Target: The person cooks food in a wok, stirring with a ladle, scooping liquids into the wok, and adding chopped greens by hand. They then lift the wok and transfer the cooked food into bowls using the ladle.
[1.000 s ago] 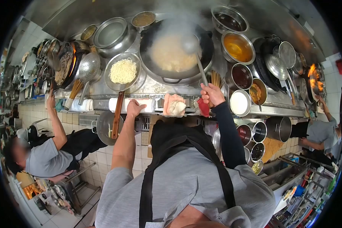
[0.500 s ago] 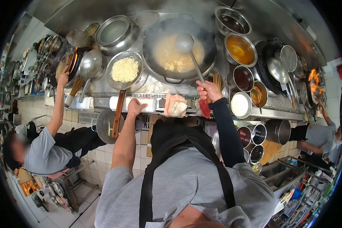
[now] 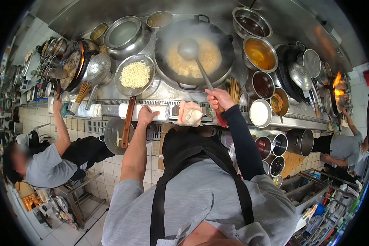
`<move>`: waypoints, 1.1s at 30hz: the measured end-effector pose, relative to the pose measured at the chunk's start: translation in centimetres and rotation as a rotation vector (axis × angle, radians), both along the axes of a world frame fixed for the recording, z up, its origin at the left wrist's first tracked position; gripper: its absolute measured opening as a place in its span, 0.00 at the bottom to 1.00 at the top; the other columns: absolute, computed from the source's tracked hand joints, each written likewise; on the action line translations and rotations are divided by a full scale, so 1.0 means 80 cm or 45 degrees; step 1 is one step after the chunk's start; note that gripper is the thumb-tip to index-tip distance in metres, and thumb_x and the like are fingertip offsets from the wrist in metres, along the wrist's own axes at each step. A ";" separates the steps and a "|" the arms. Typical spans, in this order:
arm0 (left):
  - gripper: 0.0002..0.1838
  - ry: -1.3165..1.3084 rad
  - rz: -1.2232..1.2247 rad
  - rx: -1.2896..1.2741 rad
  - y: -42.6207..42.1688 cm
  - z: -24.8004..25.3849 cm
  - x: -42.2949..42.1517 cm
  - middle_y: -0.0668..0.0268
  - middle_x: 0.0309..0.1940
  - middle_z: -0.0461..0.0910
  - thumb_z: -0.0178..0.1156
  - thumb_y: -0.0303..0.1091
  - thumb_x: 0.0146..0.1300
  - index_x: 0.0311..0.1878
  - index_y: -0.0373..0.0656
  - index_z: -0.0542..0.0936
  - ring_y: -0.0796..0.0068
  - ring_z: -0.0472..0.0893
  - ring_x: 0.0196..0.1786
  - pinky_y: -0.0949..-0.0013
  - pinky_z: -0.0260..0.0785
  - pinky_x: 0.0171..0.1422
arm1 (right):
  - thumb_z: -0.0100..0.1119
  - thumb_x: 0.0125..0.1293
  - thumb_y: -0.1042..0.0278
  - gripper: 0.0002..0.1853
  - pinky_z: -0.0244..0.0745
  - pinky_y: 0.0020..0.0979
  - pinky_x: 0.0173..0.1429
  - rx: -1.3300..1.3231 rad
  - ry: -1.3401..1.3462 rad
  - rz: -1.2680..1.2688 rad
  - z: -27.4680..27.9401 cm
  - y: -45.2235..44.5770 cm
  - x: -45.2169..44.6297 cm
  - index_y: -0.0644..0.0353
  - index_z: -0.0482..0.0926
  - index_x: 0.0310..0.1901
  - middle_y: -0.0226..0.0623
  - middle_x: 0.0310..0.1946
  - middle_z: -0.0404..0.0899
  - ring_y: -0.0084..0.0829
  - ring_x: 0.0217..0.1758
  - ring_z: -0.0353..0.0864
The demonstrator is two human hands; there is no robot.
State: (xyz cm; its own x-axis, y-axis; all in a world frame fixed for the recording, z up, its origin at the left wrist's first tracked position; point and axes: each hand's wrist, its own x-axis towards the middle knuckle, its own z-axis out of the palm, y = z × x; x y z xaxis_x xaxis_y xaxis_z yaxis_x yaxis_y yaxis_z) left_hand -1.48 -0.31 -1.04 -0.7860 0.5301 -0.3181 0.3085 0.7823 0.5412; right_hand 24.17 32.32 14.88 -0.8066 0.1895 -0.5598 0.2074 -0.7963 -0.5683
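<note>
My right hand (image 3: 220, 100) is wrapped round the handle of a long metal ladle (image 3: 188, 49), whose bowl is over the steaming broth in a black wok (image 3: 164, 65). Pale pieces of food (image 3: 190, 70) show in the cloudy liquid. My left hand (image 3: 146, 115) rests on a rolled white towel (image 3: 162, 113) at the counter's front edge; whether its fingers grip the cloth is unclear. Just left of the wok, noodles (image 3: 135, 75) lie in a strainer with a wooden handle (image 3: 127, 123). A pinkish folded cloth (image 3: 190, 114) sits between my hands.
Right of the wok stand a bamboo brush (image 3: 234, 89), a bowl of orange liquid (image 3: 259, 54), a pot of dark sauce (image 3: 261, 85) and a white-filled pot (image 3: 259, 112). A co-worker (image 3: 53, 162) works at the left wok; another person (image 3: 345, 148) is at far right, near flames (image 3: 338, 86).
The ladle's bowl has moved left across the wok, and my right hand has shifted slightly left and down with it. My left hand stays on the towel. The left co-worker's arm has moved.
</note>
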 end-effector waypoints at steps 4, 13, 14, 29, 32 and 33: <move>0.31 -0.032 0.014 -0.008 0.001 0.000 -0.001 0.50 0.31 0.83 0.83 0.55 0.41 0.27 0.37 0.79 0.52 0.83 0.38 0.58 0.76 0.47 | 0.58 0.78 0.68 0.06 0.56 0.21 0.22 -0.010 -0.023 0.016 0.005 -0.009 -0.004 0.57 0.70 0.45 0.25 0.28 0.68 0.14 0.21 0.62; 0.31 -0.013 -0.002 0.000 0.000 -0.001 -0.002 0.51 0.30 0.83 0.83 0.55 0.41 0.29 0.37 0.79 0.54 0.83 0.37 0.58 0.75 0.46 | 0.55 0.80 0.68 0.16 0.55 0.18 0.18 -0.241 0.084 -0.051 0.000 -0.011 0.020 0.65 0.70 0.63 0.25 0.29 0.68 0.13 0.20 0.60; 0.31 -0.012 0.000 -0.007 0.000 0.000 -0.002 0.53 0.30 0.83 0.83 0.55 0.42 0.29 0.37 0.78 0.55 0.82 0.36 0.59 0.75 0.46 | 0.54 0.80 0.68 0.17 0.55 0.18 0.18 -0.252 0.093 -0.053 0.005 -0.011 0.027 0.66 0.70 0.63 0.26 0.29 0.67 0.13 0.20 0.60; 0.30 0.002 -0.002 0.009 -0.001 -0.008 -0.002 0.53 0.29 0.82 0.83 0.53 0.43 0.29 0.37 0.77 0.57 0.81 0.34 0.60 0.75 0.44 | 0.53 0.80 0.69 0.16 0.52 0.16 0.18 -0.163 -0.102 -0.014 0.083 -0.021 0.153 0.65 0.72 0.64 0.22 0.28 0.64 0.10 0.20 0.59; 0.30 0.007 -0.003 -0.016 -0.001 -0.008 -0.002 0.53 0.29 0.82 0.84 0.53 0.43 0.30 0.37 0.77 0.57 0.80 0.35 0.60 0.74 0.45 | 0.54 0.80 0.69 0.16 0.52 0.15 0.19 -0.146 -0.107 0.020 0.082 -0.013 0.162 0.64 0.72 0.64 0.22 0.29 0.64 0.10 0.21 0.59; 0.30 0.009 -0.003 -0.026 -0.001 -0.009 -0.003 0.53 0.29 0.82 0.84 0.53 0.43 0.30 0.37 0.77 0.57 0.80 0.35 0.60 0.74 0.46 | 0.55 0.79 0.68 0.16 0.51 0.15 0.20 -0.134 -0.110 0.037 0.080 -0.011 0.165 0.63 0.73 0.63 0.21 0.29 0.64 0.10 0.21 0.59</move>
